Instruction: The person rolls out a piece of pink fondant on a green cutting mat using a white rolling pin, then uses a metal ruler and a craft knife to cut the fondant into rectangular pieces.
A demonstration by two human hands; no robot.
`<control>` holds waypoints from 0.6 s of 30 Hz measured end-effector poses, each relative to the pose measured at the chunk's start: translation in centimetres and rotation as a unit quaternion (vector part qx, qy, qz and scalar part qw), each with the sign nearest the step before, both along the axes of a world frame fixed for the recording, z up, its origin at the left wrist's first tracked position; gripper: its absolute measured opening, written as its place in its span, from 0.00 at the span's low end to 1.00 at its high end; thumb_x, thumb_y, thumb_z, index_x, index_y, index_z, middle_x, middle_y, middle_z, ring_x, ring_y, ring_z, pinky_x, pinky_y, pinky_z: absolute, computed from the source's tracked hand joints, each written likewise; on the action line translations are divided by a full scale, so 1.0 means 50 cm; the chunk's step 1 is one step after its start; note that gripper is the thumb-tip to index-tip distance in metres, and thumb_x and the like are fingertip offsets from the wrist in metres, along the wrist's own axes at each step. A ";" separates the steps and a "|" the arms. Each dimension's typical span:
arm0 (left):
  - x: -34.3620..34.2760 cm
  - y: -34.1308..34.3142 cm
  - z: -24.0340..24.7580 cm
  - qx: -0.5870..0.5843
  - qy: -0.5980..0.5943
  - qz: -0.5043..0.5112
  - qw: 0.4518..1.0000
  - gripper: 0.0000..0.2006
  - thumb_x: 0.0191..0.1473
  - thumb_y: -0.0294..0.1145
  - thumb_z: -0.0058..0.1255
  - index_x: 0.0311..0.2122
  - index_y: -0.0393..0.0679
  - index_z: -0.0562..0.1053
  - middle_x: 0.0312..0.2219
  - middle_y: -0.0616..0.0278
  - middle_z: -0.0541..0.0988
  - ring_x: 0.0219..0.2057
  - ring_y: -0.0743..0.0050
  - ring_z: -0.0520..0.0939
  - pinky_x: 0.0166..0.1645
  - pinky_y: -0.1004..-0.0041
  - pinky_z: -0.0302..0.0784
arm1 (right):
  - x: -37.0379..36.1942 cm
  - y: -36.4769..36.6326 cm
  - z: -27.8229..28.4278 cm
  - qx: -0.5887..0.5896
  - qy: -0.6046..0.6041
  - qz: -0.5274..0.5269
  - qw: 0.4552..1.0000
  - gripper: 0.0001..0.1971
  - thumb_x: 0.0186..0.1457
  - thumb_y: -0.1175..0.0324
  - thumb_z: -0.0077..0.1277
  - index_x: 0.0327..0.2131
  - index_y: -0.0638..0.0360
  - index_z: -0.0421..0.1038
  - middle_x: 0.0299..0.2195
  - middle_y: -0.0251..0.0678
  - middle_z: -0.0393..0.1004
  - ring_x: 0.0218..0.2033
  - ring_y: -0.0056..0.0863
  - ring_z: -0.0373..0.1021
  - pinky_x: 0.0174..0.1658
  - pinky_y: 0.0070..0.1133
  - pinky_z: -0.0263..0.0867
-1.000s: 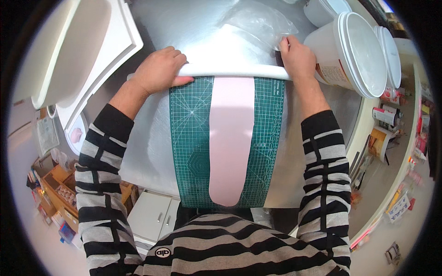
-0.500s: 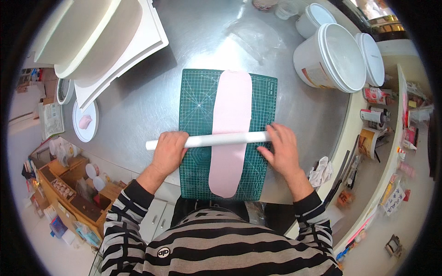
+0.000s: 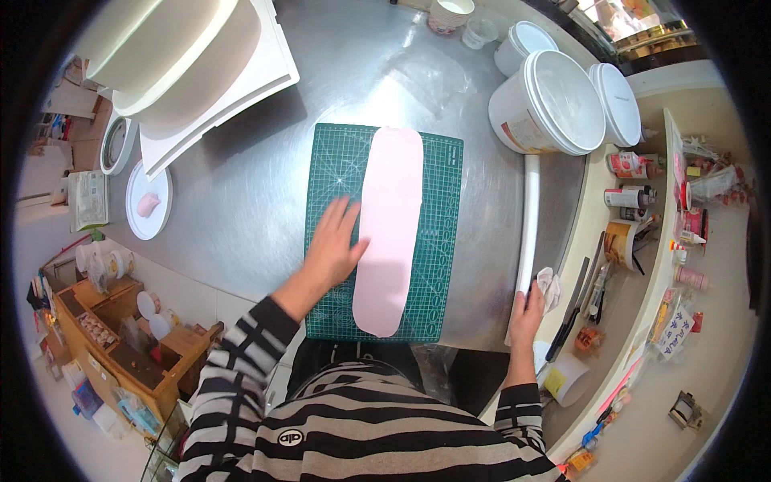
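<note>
Rolling seems paused: right hand point(image 3: 526, 321) grips rolling pin point(image 3: 529, 217) by the counter point(image 3: 554, 217)'s right edge; left hand point(image 3: 328, 247) (open) beside pink sheet point(image 3: 391, 217) likely needs light touch next.

- Rolling pin point(image 3: 529, 217): moved off the pink sheet point(image 3: 389, 233) to the right side of the table point(image 3: 482, 313); I now observe it lying near-to-far, far end by the large white bucket point(image 3: 514, 120).
- Pink sheet: no longer crossed by the pin.
- Left hand point(image 3: 328, 245): off the pin, fingers spread at the sheet's left edge.
- Right hand point(image 3: 526, 321): shifted right, now at the pin's near end.
</note>
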State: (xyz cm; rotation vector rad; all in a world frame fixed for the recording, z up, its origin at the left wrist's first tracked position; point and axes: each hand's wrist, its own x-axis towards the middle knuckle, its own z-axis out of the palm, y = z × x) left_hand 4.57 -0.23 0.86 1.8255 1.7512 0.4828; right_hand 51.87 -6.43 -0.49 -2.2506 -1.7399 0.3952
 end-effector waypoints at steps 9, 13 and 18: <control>0.062 0.342 -0.046 0.112 0.078 -0.002 0.991 0.23 0.59 0.29 0.54 0.59 0.35 0.70 0.55 0.46 0.74 0.58 0.44 0.72 0.63 0.54 0.68 | 0.133 0.006 -0.028 -0.023 -0.139 -0.066 0.988 0.34 0.60 0.61 0.58 0.67 0.58 0.60 0.64 0.59 0.59 0.64 0.59 0.56 0.66 0.44 0.53; 0.071 0.348 -0.034 0.086 0.151 -0.036 0.984 0.14 0.59 0.28 0.51 0.49 0.38 0.75 0.45 0.50 0.78 0.49 0.49 0.77 0.55 0.53 0.72 | 0.167 0.024 -0.043 0.070 0.090 -0.168 0.979 0.25 0.61 0.71 0.53 0.61 0.67 0.66 0.54 0.53 0.71 0.53 0.40 0.70 0.58 0.32 0.65; 0.097 0.223 -0.042 0.228 0.003 -0.058 0.972 0.09 0.59 0.27 0.48 0.41 0.39 0.77 0.44 0.52 0.80 0.52 0.50 0.78 0.62 0.52 0.70 | 0.116 0.108 0.097 0.215 0.373 -0.203 0.879 0.19 0.63 0.78 0.42 0.58 0.67 0.66 0.52 0.44 0.72 0.49 0.31 0.73 0.50 0.27 0.73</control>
